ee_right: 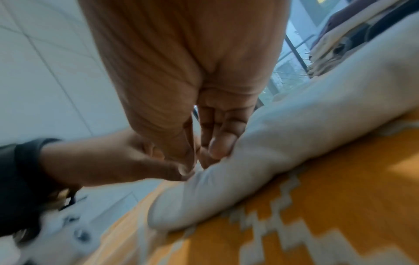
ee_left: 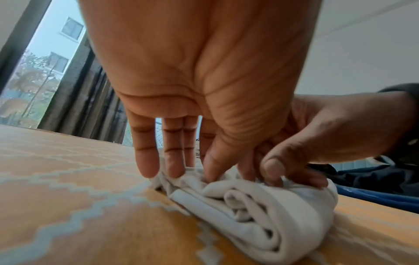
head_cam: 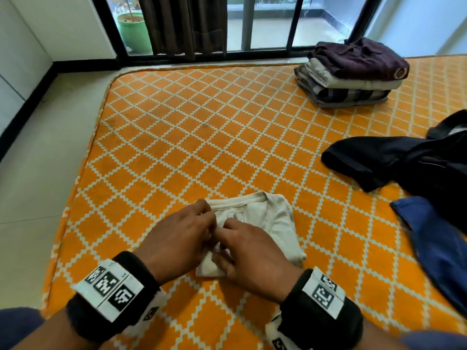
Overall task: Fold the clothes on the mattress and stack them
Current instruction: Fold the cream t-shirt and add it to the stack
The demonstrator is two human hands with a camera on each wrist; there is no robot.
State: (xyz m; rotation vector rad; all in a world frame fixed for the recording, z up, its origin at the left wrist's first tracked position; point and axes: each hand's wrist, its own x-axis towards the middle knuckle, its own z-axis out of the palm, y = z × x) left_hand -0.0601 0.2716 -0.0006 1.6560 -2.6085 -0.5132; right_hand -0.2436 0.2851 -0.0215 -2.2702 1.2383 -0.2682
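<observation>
A cream T-shirt (head_cam: 275, 223), folded into a thick bundle, lies on the orange patterned mattress (head_cam: 202, 135) close in front of me. Both hands meet at its left edge. My left hand (head_cam: 209, 223) pinches the bunched cloth between thumb and fingertips (ee_left: 174, 170), seen close in the left wrist view. My right hand (head_cam: 222, 238) grips the fold beside it, thumb on top. In the right wrist view the right hand (ee_right: 199, 161) points down onto the shirt (ee_right: 283, 152). The rolled layers of the shirt (ee_left: 260, 206) show at its near end.
A stack of folded clothes (head_cam: 351, 74) with a maroon piece on top stands at the far right of the mattress. A loose black garment (head_cam: 404, 162) and a blue one (head_cam: 434, 248) lie at the right. Tiled floor (head_cam: 38, 185) runs along the left edge.
</observation>
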